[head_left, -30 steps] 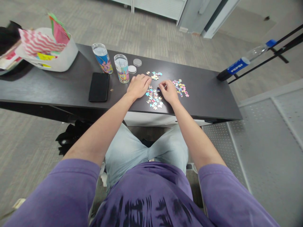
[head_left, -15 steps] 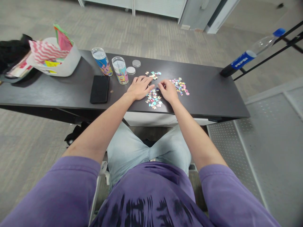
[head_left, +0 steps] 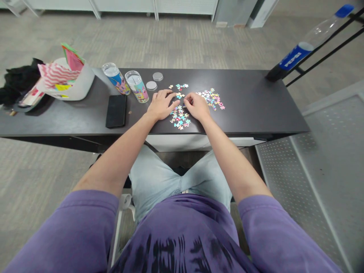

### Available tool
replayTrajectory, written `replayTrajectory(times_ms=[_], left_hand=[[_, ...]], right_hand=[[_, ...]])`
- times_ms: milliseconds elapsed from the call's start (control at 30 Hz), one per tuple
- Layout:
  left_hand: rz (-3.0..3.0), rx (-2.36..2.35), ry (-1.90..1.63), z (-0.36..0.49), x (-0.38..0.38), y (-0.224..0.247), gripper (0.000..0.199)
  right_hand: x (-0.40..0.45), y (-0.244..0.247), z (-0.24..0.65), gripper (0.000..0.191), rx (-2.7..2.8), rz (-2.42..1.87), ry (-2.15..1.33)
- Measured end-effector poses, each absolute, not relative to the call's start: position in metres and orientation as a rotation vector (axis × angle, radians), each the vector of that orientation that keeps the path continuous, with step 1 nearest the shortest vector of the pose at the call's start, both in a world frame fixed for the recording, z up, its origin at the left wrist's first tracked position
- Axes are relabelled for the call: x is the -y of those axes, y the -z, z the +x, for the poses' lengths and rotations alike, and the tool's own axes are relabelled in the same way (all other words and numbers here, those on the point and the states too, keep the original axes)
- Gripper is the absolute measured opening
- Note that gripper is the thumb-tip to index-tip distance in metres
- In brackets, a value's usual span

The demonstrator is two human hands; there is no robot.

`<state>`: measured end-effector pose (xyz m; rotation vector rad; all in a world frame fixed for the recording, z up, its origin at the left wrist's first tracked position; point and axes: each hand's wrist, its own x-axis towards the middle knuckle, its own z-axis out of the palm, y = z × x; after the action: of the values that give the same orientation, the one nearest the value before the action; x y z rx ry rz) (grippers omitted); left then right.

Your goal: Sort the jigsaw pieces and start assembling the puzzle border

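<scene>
Small colourful jigsaw puzzle pieces (head_left: 181,118) lie in a loose pile between my hands, near the front of the dark table (head_left: 244,106). A second heap of puzzle pieces (head_left: 214,99) spreads just right of my right hand, and a small group (head_left: 182,86) sits beyond my fingertips. My left hand (head_left: 161,105) rests palm down with its fingers spread, fingertips at a few pieces. My right hand (head_left: 196,106) has its thumb and index finger pinched together beside the pile; whatever is between them is too small to make out.
Two clear-lidded cartoon cups, a left one (head_left: 117,79) and a right one (head_left: 137,87), stand left of my hands near two round silver lids (head_left: 154,81). A black phone (head_left: 116,111) lies nearby. Far left is a white basket (head_left: 85,81); a Pepsi bottle (head_left: 295,57) stands at the right end.
The camera view has shifted slightly. Both hands stay about the same place over the pieces, the left still spread and the right still pinched.
</scene>
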<state>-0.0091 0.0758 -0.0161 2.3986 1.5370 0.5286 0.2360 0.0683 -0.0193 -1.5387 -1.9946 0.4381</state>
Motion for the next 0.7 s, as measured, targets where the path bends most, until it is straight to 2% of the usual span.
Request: replayTrajectory(times_ms=[233,700], left_hand=[[2.380,-1.573,-0.568,-0.006,-0.073,0.010,0.074],[2.181,-1.879,-0.786,-0.011,-0.084,0.021,0.032]], right_hand=[[-0.068,0.020,0.235,0.015,2.023,-1.521,-0.409],[-0.063,0.011,0.233,0.013,2.046,-1.542,-0.436]])
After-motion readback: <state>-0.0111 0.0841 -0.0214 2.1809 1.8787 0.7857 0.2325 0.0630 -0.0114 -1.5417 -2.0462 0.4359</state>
